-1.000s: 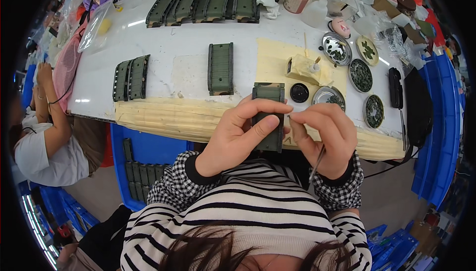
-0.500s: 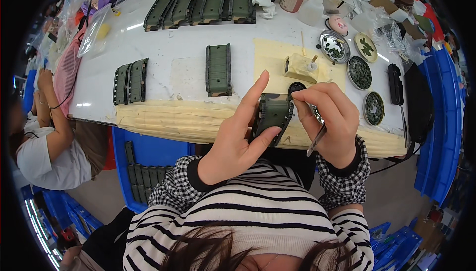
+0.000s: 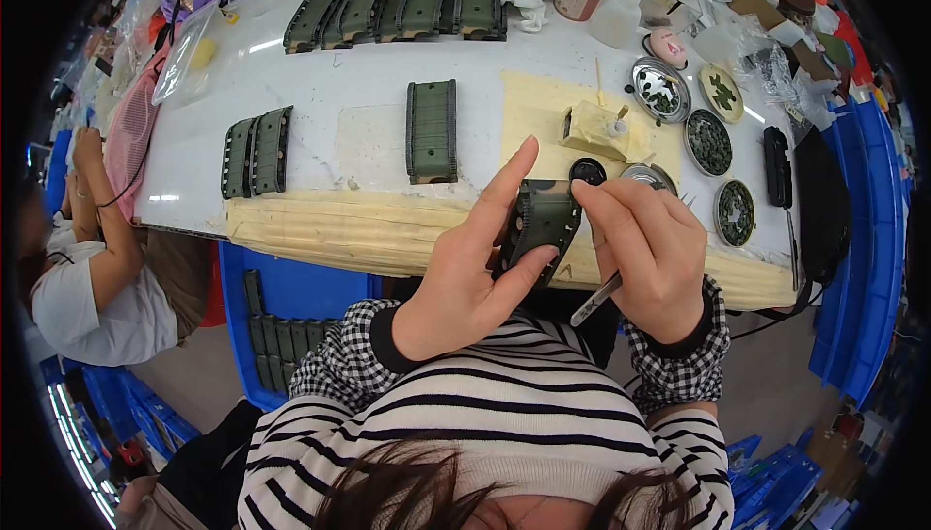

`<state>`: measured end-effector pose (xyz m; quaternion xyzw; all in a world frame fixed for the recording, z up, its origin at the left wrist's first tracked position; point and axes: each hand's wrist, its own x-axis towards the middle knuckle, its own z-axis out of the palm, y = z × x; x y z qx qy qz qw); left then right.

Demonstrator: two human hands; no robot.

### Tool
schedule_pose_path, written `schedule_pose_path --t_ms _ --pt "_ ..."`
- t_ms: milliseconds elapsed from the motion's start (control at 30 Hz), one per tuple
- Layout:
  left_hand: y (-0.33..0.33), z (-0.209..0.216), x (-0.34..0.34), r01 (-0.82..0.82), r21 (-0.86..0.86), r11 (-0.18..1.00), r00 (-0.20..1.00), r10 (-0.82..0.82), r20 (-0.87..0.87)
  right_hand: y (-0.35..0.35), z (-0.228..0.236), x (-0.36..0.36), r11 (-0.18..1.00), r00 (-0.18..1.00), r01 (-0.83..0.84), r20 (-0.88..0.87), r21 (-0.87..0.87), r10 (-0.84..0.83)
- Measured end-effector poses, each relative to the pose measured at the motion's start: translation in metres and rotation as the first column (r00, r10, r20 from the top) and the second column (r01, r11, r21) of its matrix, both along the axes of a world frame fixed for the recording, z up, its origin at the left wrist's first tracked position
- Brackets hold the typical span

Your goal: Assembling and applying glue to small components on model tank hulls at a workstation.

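Observation:
My left hand [image 3: 461, 283] grips a green-and-brown camouflage model part [image 3: 546, 224] with toothed dark sides, which looks like a toy tank hull. The thumb lies over its near end, and the index finger points up along its left side. My right hand [image 3: 652, 254] is closed beside the part. Metal tweezers [image 3: 595, 301] stick out from its lower side. Its thumb and index fingertips are at the part's upper right edge; whether they pinch a small piece there is too hidden to tell. A round black lid [image 3: 587, 171] lies just beyond them.
One similar green part [image 3: 432, 132] lies mid-table, two [image 3: 256, 154] at left and several [image 3: 424, 8] at the back. Dishes of small green pieces [image 3: 708, 142] stand at right, by a tape-wrapped block [image 3: 593, 130]. A blue bin [image 3: 281, 283] holds more parts. Another person [image 3: 107, 278] sits left.
My right hand has shifted slightly, and the tweezers now slant further left and down. A metal dish behind that hand shows more fully. My left hand keeps its hold on the part.

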<state>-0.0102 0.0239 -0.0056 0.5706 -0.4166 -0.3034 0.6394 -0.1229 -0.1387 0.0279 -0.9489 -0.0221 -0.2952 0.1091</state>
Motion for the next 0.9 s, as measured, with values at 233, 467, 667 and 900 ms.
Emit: schedule_pose_path --t_ms 233,467,667,900 --pt "-0.003 -0.004 -0.002 0.011 -0.023 1.0 0.999 -0.012 -0.039 0.009 -0.009 -0.003 0.938 0.998 0.052 0.011 0.343 -0.059" --pt "-0.002 0.007 0.003 0.123 0.024 0.992 0.977 -0.117 -0.179 -0.006 0.001 -0.003 0.942 0.999 -0.012 0.042 0.334 -0.002" --pt "0.001 0.006 0.001 0.141 0.016 0.99 0.975 -0.136 -0.177 -0.009 0.003 -0.005 0.952 0.998 -0.035 0.065 0.305 0.016" --pt "-0.001 -0.002 -0.008 0.047 -0.012 0.999 0.996 -0.048 -0.074 0.002 -0.006 -0.008 0.983 0.998 -0.014 0.07 0.184 0.001"
